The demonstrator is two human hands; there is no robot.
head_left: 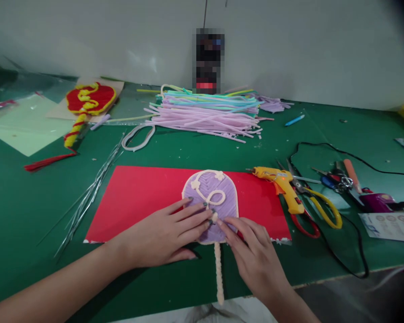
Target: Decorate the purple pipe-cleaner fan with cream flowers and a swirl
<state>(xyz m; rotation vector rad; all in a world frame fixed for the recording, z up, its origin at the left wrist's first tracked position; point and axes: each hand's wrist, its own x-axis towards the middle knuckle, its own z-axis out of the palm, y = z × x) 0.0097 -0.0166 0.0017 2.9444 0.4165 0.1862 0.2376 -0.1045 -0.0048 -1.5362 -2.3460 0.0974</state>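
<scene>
A purple hand fan (229, 197) made of pipe cleaners, with a cream rim, a cream looped stem and small cream flowers, lies face up. Its wrapped cream handle (218, 273) points toward me. My left hand (168, 231) rests flat across the fan's lower left, fingers stretched out and fingertips near the middle. From the right, my right hand (251, 244) pinches a small cream piece (214, 218) against the fan's face, just below the loop. The left fingertips touch or nearly touch that piece. Beneath the fan is a red sheet (141, 197).
Right of the sheet lie a yellow glue gun (283, 181), yellow-handled pliers (326, 208), red-handled scissors (306, 226) and a black cord (360, 251). Pipe cleaners (205, 114) are heaped behind. Wires (87, 197) and a red-yellow fan (97, 101) lie left.
</scene>
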